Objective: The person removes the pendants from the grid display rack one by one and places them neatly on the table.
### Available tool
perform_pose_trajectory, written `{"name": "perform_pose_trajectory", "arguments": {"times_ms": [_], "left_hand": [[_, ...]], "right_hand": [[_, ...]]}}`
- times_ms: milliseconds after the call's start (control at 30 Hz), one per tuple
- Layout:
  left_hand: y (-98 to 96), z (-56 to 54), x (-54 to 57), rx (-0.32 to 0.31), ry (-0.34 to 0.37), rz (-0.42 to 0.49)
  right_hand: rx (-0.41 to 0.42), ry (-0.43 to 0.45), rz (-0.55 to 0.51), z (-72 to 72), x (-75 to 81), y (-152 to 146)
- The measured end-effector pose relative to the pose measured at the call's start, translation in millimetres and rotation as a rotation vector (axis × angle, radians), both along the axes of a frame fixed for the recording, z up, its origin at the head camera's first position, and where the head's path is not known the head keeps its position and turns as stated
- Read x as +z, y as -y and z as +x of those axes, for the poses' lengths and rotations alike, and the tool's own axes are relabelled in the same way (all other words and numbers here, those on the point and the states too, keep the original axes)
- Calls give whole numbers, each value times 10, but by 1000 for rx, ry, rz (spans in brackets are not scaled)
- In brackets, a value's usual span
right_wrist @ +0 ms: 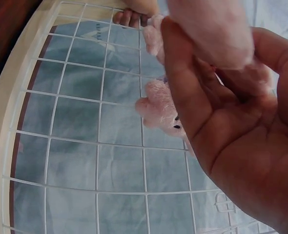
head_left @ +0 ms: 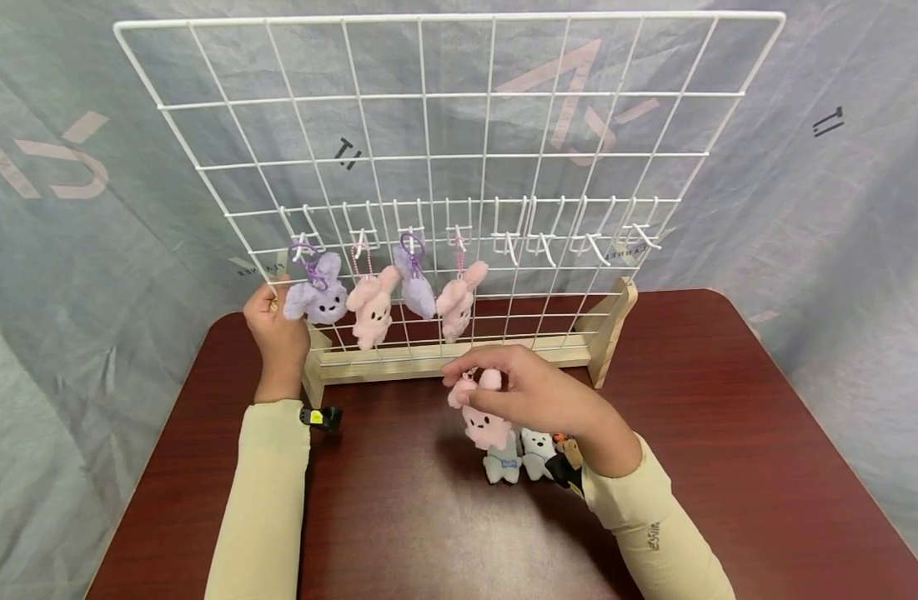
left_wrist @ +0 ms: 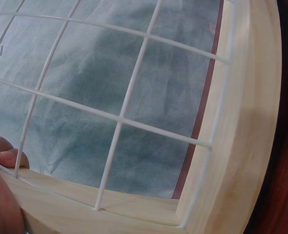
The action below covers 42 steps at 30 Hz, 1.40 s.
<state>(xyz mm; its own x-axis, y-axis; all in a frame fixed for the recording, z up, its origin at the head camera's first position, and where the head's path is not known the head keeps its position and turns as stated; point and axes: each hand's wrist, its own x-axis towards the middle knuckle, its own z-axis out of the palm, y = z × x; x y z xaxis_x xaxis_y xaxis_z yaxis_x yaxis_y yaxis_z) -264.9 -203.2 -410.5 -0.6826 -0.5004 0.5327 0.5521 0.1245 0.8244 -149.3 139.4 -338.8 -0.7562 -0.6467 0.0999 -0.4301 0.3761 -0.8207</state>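
In the head view, my right hand (head_left: 537, 396) pinches a pink bunny plush keychain (head_left: 484, 427) near its ears, just in front of the rack's base. The right wrist view shows pink plush (right_wrist: 215, 34) blurred between thumb and fingers. At the rack's lower left, my left hand (head_left: 277, 342) grips the wooden stand (left_wrist: 66, 204), its fingers curled through the white wire grid (left_wrist: 121, 118). On the grid's hooks hang a purple bunny keychain (head_left: 327, 304), a pink bunny keychain (head_left: 373, 315), a second purple one (head_left: 417, 292), turned away, and another pink one (head_left: 455, 308).
Several white hooks (head_left: 543, 243) line the right half of the same row. Below my right hand, a white plush with a blue bow (head_left: 502, 468), a white bear plush (head_left: 537, 446) and a partly hidden brown plush (head_left: 571, 451) lie on the dark red table (head_left: 398, 517).
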Motion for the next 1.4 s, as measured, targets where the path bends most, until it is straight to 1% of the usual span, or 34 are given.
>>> {"name": "perform_pose_trajectory", "arguments": {"times_ms": [133,233,367,567,800,933,1167,1400], "left_hand": [[-32,34,32,12,5,8],[-86,112,116,4,1,20],[-142,195,210,-10,-1,26],[-152,199,225,6,0,-1],[-151,186,226,-4,-1,23],[-149,186,232,-15,2,36],[-145,190,247,-21,14,36],[-139,197,253,-20,25,36]], "right_hand": [[49,-6,49,-2,-22,-14],[80,-3,75,-2,-38,-20],[99,17,92,2,-45,-25],[132,89,93,-10,-60,-30],[146,138,75,-27,-87,-20],[137,125,60,-31,-85,-6],[85,121,51,-36,-95,26],[88,120,56,-54,-146,32]]}}
